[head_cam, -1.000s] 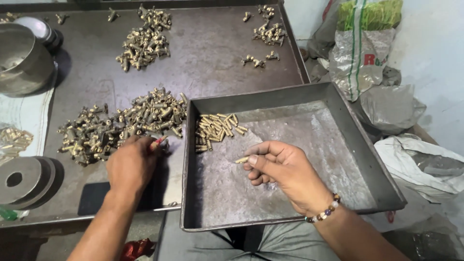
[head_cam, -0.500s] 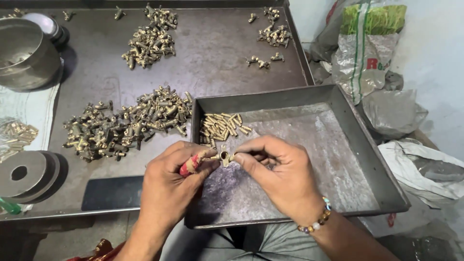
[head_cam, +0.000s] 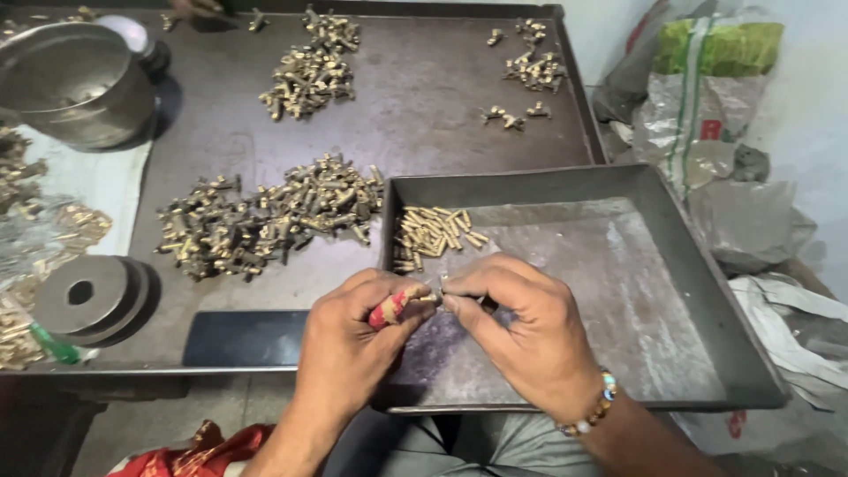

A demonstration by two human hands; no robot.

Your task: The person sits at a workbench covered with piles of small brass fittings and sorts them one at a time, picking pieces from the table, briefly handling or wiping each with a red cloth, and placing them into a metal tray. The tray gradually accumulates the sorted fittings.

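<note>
Red-handled little tool (head_cam: 395, 306) lies sideways, tip pointing right, gripped in left hand (head_cam: 349, 340). Right hand (head_cam: 526, 331) fingers pinch a small brass piece (head_cam: 439, 295) over the grey metal tray (head_cam: 707, 291).

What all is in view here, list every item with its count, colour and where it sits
metal tray: one, grey, front right, under the hands
sorted brass pieces: small cluster, gold, tray's far left corner
work table: one, dark metal, left and behind
brass fittings piles: one large at centre, smaller ones at the far edge, dull gold
metal bowl: one, grey, far left
steel discs: stacked, grey, near left
plastic sacks: several, grey and green, right of table
left hand: holds a red-handled tool
right hand: pinches a small brass piece; beaded bracelet on its wrist
</note>
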